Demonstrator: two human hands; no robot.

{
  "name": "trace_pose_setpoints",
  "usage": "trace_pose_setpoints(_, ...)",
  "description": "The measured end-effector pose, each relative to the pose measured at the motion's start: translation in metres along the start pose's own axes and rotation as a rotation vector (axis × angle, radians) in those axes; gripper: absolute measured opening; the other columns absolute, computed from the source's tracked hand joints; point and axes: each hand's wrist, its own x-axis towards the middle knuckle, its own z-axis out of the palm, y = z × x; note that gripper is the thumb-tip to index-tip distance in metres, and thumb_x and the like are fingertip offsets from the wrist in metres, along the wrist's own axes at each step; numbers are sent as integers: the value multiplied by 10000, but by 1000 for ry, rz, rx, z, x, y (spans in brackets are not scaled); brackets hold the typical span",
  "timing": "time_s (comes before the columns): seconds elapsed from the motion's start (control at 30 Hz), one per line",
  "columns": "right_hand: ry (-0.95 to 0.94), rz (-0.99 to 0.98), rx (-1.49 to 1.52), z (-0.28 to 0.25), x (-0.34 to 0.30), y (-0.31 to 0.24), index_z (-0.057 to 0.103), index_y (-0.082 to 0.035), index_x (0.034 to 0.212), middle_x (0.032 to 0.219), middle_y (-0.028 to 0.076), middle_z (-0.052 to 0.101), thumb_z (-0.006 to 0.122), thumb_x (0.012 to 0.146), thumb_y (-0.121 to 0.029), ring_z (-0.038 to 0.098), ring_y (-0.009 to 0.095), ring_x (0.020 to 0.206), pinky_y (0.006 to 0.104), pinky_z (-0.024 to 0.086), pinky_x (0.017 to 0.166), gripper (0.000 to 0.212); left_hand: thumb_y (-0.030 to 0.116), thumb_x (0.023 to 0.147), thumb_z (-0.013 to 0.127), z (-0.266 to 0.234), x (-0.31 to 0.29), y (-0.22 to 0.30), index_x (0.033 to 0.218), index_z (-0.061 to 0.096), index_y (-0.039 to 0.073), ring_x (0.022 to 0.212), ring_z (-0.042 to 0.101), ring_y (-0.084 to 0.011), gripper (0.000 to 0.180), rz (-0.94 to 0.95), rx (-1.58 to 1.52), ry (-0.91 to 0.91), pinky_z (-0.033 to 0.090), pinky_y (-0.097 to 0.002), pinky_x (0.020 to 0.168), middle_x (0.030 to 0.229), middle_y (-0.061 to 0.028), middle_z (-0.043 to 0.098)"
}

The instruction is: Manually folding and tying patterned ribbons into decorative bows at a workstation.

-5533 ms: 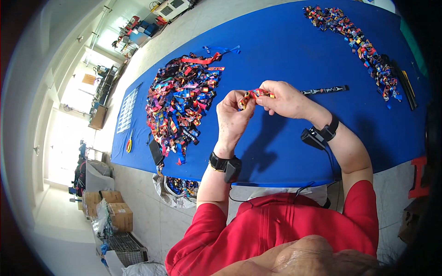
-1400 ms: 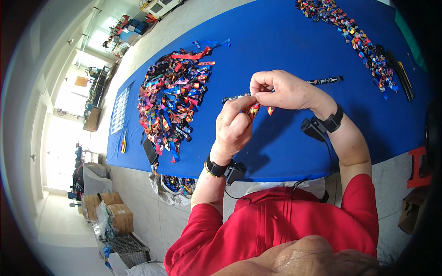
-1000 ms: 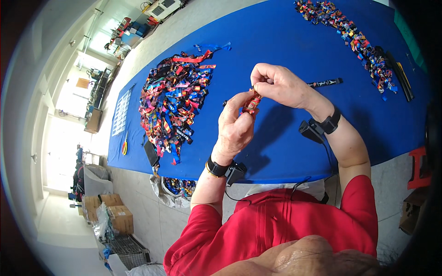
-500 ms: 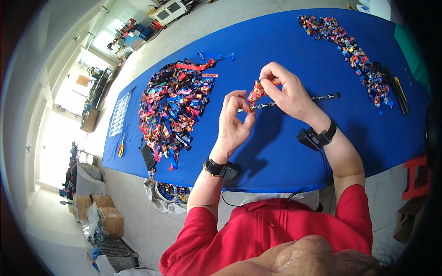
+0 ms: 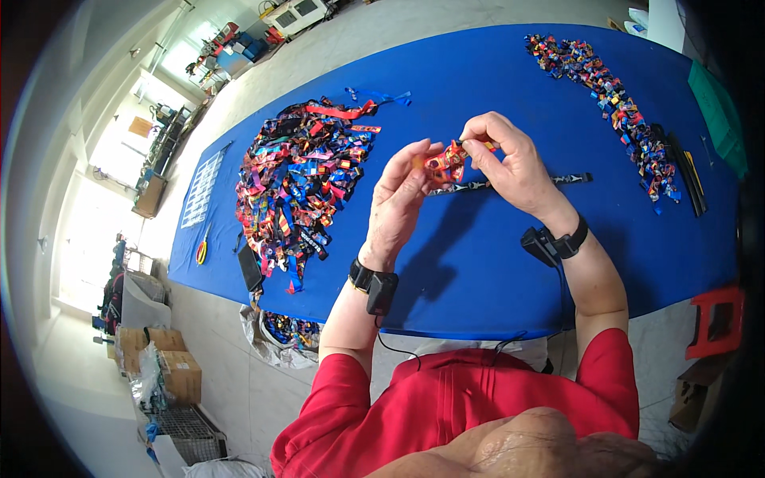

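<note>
Above the blue-covered table, my right hand (image 5: 510,169) pinches one end of a red, patterned fabric strap (image 5: 448,164) between thumb and fingers. The strap looks folded or bunched up. At its other side my left hand (image 5: 401,191) has its thumb and fingertips closed around it, slightly blurred. Below both hands lies a dark strap with a white pattern (image 5: 570,178), its middle partly covered by my right hand. To the left spreads a big heap of loose printed straps (image 5: 307,179), mostly red, blue and black.
A long row of small folded strap pieces (image 5: 617,103) runs along the table's right side. Dark rods (image 5: 687,175) lie at its near end. Yellow-handled scissors (image 5: 202,252), a white grid sheet (image 5: 202,190) and a black phone-like object (image 5: 250,268) are at the left. A bag (image 5: 275,338) stands below.
My left hand has turned and its fingers have shifted up along the red strap. The red strap looks more bunched now. My right hand keeps its pinch and has moved slightly right.
</note>
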Motion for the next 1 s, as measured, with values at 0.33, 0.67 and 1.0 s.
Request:
trace_pose_setpoints(0.33, -85, 299, 217, 12, -7, 6, 577, -25, 933, 826, 18, 601, 602, 935, -60, 559, 72, 717, 252, 470, 631, 43, 201, 971, 640, -4, 10, 1, 1205, 610, 15, 922, 647, -129, 301, -127, 190, 21, 540, -296, 819, 1062, -76, 678)
trace_pose_setpoints(0.67, -170, 487, 292, 12, -10, 21, 602, -12, 926, 827, 0, 618, 583, 959, -95, 562, 48, 708, 216, 480, 628, 92, 159, 907, 708, -19, 21, -17, 1030, 657, -10, 721, 607, -82, 216, -339, 323, -28, 488, -226, 651, 856, -39, 675)
trace_pose_setpoints(1.0, -322, 633, 279, 12, -12, 37, 634, 2, 993, 831, 3, 636, 594, 966, -98, 587, 47, 736, 206, 502, 662, 111, 126, 903, 704, -45, 15, -44, 1012, 658, -9, 668, 569, -64, 180, -378, 155, -8, 458, -205, 607, 833, -25, 668)
